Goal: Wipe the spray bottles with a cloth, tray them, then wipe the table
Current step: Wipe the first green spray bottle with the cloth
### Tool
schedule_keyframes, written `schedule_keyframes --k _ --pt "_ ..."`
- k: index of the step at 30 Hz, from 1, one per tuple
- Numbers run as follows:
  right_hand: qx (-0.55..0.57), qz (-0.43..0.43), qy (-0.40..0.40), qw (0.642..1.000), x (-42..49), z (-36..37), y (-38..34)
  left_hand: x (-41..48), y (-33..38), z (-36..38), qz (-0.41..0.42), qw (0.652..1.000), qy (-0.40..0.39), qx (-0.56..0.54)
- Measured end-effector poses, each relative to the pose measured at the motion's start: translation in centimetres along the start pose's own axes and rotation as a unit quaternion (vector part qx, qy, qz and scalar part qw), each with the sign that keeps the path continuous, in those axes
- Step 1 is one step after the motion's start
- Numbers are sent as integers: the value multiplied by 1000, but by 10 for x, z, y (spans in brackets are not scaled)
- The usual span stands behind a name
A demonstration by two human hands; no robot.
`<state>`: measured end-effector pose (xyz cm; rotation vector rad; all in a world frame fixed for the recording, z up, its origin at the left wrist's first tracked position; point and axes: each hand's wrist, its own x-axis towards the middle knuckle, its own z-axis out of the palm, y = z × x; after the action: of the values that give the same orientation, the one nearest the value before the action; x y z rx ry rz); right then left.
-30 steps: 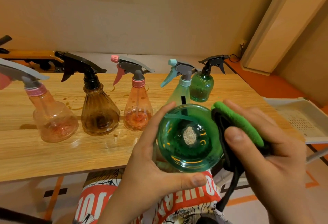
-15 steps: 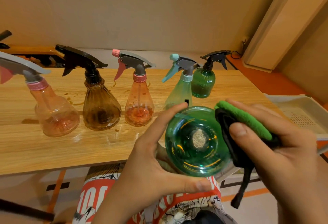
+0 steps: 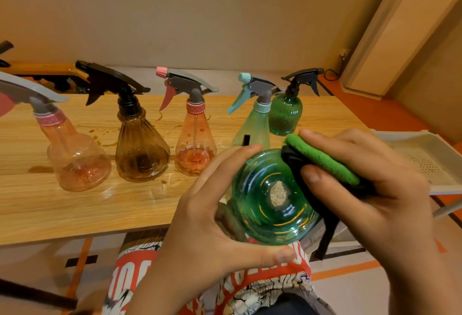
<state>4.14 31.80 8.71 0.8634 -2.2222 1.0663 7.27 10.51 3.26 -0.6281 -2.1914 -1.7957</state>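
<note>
Standing in a row across the upper left and centre of the frame, five spray bottles wait on the table (image 3: 75,214). At lower centre the left hand (image 3: 210,224) clasps the green bottle (image 3: 272,197), base toward the camera, thumb and forefinger around its belly. The right hand (image 3: 375,189) pinches the green-and-black cloth (image 3: 322,162) against the bottle's right shoulder. Smooth, thin plastic looks light and slippery, so the wide belly seems the safest hold. The tray (image 3: 425,159) lies at right, past the table edge, with open room.
</note>
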Motion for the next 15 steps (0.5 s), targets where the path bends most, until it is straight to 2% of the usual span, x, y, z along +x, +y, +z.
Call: schedule_keyframes --k 4,9,15 --pt "-48 -46 -29 997 1 -4 3 1 -2 -3 13 999 14 51" --pt "-81 -92 -108 987 2 -9 3 3 -7 -1 6 1000 12 16" --pt "-72 -78 -137 985 11 -16 4 4 -7 -5 16 999 28 36"
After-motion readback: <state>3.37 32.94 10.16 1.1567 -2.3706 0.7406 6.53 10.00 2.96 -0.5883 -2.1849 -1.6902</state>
